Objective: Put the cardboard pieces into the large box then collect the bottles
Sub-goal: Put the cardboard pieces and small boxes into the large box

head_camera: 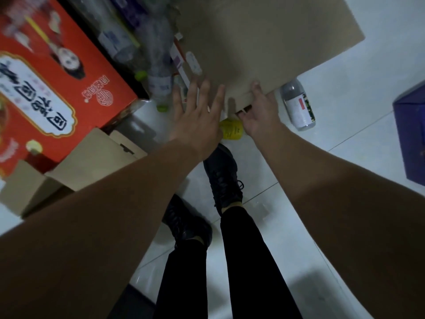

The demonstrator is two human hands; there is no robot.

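A big flat brown cardboard piece (264,38) fills the upper middle, lifted at its near edge. My right hand (259,111) grips that near edge, thumb on top and fingers underneath. My left hand (197,111) is spread open just left of it, fingertips touching the cardboard's edge. A clear bottle with a white label (297,104) lies on the floor right of my right hand. A yellow bottle (231,129) lies between my wrists. Several clear plastic bottles (158,72) are piled to the left of the cardboard.
A large red printed box (57,84) stands at the left, with brown cardboard boxes (99,157) in front of it. A dark blue box (411,134) sits at the right edge. My black shoes (223,178) stand on the white tiled floor.
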